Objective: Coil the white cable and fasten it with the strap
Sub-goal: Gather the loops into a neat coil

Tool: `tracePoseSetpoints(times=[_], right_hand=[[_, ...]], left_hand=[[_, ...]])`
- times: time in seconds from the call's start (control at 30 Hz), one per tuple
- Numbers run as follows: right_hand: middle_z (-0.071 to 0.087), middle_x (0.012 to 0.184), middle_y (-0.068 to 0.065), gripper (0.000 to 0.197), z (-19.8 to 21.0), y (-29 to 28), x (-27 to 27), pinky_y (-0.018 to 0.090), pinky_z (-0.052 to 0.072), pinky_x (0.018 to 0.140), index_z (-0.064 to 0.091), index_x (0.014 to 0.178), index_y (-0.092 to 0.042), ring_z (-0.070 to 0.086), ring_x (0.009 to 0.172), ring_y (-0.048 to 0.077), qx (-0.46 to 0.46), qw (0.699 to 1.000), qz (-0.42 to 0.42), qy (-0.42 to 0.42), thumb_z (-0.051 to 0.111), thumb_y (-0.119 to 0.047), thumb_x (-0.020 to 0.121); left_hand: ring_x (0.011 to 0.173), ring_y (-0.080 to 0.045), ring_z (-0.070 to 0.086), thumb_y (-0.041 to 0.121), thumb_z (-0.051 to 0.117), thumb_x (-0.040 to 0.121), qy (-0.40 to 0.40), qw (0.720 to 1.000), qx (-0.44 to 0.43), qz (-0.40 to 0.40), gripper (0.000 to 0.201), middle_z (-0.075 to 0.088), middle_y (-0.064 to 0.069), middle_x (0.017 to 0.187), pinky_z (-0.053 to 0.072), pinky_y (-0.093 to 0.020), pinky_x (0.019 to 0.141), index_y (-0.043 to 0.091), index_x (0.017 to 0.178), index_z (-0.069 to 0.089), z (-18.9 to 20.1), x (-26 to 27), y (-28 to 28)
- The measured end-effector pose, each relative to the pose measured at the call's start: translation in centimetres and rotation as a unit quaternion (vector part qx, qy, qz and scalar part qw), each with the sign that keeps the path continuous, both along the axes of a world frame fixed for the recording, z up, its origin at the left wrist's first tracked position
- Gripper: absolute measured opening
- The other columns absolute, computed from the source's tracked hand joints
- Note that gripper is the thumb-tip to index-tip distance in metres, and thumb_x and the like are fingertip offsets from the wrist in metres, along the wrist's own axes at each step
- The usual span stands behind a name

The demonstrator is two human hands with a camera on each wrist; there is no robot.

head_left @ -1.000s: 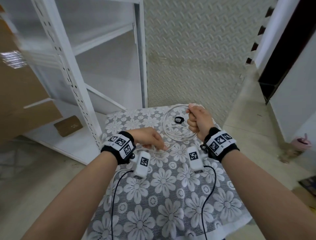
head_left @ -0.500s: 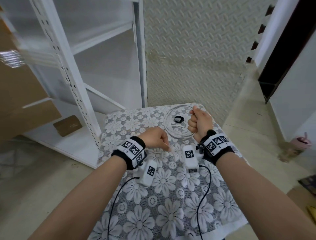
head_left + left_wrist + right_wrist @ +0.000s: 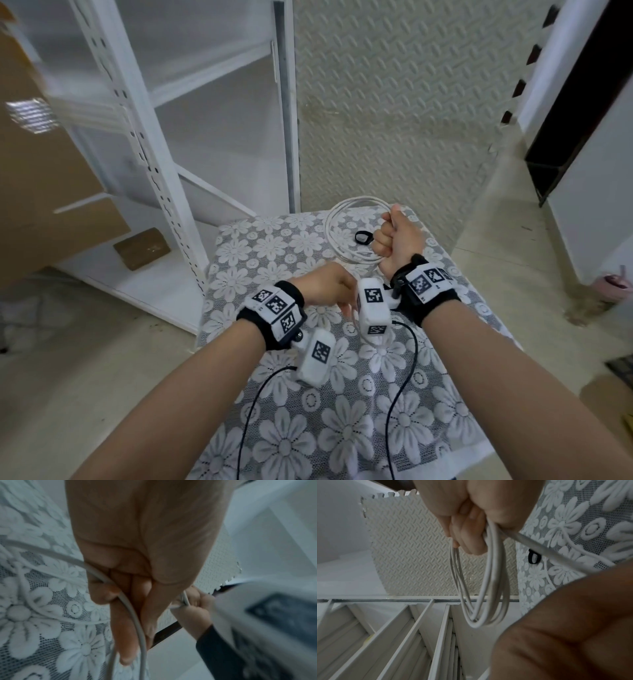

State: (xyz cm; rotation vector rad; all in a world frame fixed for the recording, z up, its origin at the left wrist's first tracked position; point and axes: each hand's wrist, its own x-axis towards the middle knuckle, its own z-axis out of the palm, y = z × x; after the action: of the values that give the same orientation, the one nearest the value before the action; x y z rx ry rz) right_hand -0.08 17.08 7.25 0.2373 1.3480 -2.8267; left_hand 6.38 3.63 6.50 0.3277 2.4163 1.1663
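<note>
**Head view: coil gripped in right fist, left feeding the loose end**

Right hand [image 3: 397, 236] clenched around white cable [image 3: 346, 205] at far right of bench [image 3: 267, 246], fist upright, several loops bunched inside. Coil hangs from the fist as a rough ring, lower edge close to the lace cloth [image 3: 284, 445]; contact with cloth not clear. Right wrist view: fingers [image 3: 469, 534] wrapped tight on the cable [image 3: 494, 588], at least three or four turns hanging below, one strand leaving the fist toward the lower right across the cloth [image 3: 573, 513].

Left hand [image 3: 325, 284] lower and nearer, just left of right wrist camera [image 3: 373, 308], blurred. Left wrist view: left hand [image 3: 137, 547] with fingers [image 3: 126, 635] loosely curled on a single strand of cable [image 3: 135, 618]; strand runs in from the left over the cloth [image 3: 34, 615], passes across the fingers and drops out of frame at bottom. Right hand [image 3: 192, 609] visible behind, gripping the bundle.

Strap [image 3: 363, 237]: small black loop, flat on cloth, inside the ring of the coil, just left of right knuckles. Not held. Also seen in right wrist view [image 3: 533, 558], lying on cloth beside the outgoing strand.

Surroundings: white metal shelving [image 3: 144, 137] left of bench, textured foam wall panel [image 3: 394, 102] behind it, cardboard box [image 3: 41, 192] at far left.
</note>
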Motion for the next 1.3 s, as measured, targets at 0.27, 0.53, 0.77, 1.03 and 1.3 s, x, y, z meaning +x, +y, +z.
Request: tracePoseSetpoints(times=[0.27, 0.53, 0.77, 1.03, 1.3], right_hand=[[0.022, 0.041, -0.01, 0.03, 0.3, 0.3, -0.4, 0.017, 0.016, 0.029, 0.044, 0.074, -0.013, 0.017, 0.032, 0.004, -0.013, 1.0, -0.002, -0.003, 0.042, -0.028, 0.1], [0.023, 0.042, -0.011, 0.028, 0.5, 1.0, -0.5, 0.016, 0.016, 0.029, 0.045, 0.076, -0.013, 0.016, 0.033, 0.003, 0.012, 0.999, 0.02, 0.028, 0.043, -0.028, 0.1], [0.027, 0.042, -0.009, 0.028, 0.7, 1.0, -0.2, 0.012, 0.016, 0.033, 0.047, 0.074, -0.013, 0.019, 0.032, 0.004, 0.142, 0.985, 0.073, 0.067, 0.047, -0.027, 0.099], [0.034, 0.047, 0.001, 0.031, 2.1, -0.6, 1.2, 0.014, 0.015, 0.035, 0.057, 0.063, -0.016, 0.023, 0.033, 0.007, 0.345, 0.887, 0.277, 0.13, 0.054, -0.017, 0.094], [0.044, 0.045, 0.0, 0.038, 2.4, -1.0, 1.9, 0.014, 0.019, 0.035, 0.056, 0.077, -0.007, 0.033, 0.034, 0.008, 0.357, 0.884, 0.271, 0.13, 0.039, -0.032, 0.1]], left_hand=[[0.057, 0.004, 0.062, 0.01, 0.065, 0.085, -0.034, 0.992, -0.093, -0.079, 0.011, 0.073, -0.007, 0.085, 0.039, -0.009, 0.047, 0.009, 0.096, 0.068, -1.8, 0.3, 0.5], [0.055, -0.006, 0.055, 0.021, 0.069, 0.084, -0.005, 1.0, 0.001, 0.008, 0.013, 0.07, 0.0, 0.07, 0.044, -0.016, 0.058, 0.008, 0.079, 0.07, -0.9, -0.4, -2.4], [0.105, -0.015, 0.058, 0.03, 0.063, 0.087, 0.144, 0.971, 0.023, 0.189, 0.046, 0.058, 0.003, 0.115, 0.047, -0.027, 0.088, 0.013, 0.127, 0.049, 2.1, -1.7, -3.4], [0.092, -0.015, 0.064, 0.017, 0.072, 0.081, 0.049, 0.996, 0.078, 0.003, 0.029, 0.067, -0.003, 0.101, 0.05, -0.029, 0.089, 0.015, 0.107, 0.06, 5.8, -3.5, -2.7], [0.036, -0.004, 0.027, 0.043, 0.05, 0.093, -0.076, 0.992, 0.096, 0.021, 0.044, 0.038, 0.01, 0.044, 0.027, -0.017, 0.037, 0.001, 0.096, 0.063, 3.7, -3.3, -2.3]])
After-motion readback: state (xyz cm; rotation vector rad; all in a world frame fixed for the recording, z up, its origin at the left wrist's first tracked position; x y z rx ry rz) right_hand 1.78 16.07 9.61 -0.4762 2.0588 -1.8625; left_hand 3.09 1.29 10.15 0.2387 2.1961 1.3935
